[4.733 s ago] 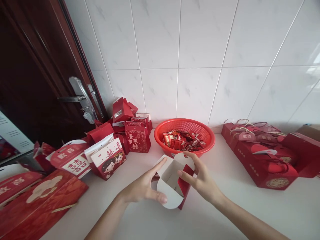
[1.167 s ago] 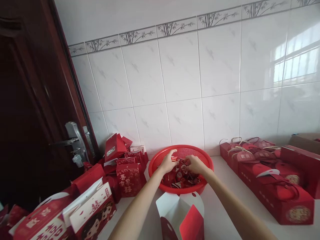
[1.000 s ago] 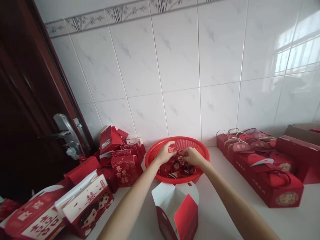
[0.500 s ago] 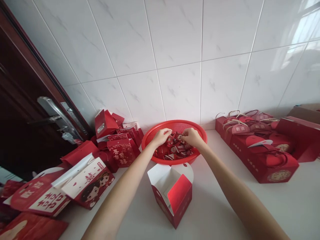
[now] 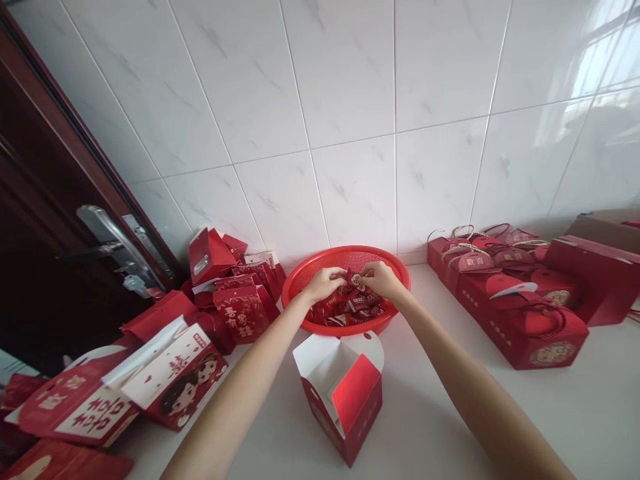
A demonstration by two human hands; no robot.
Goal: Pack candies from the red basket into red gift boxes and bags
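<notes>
We have both hands in the basket, a red mesh one standing on the worktop near the tiled wall. It holds a heap of small wrapped packets, mostly dark red with pale and gold print, lying loose at mixed angles below the rim. Our left hand reaches in over the left side, fingers bent and drawn close at the top of the heap; our right hand faces it from the other side, thumb and fingers nearly together beside a packet. The fingertips are too small to make out, so we cannot tell whether either is clamped on one. Just in front of the basket, between our forearms, the open box stands upright with its flaps spread, showing pale inner walls; the red flap hides part of its inside. To our left, a card box printed with a cartoon couple leans among other red boxes, several tilted or overlapping. To our right, boxes with cord handles stand packed together, their contents hidden, and behind them we see part of a brown carton.
</notes>
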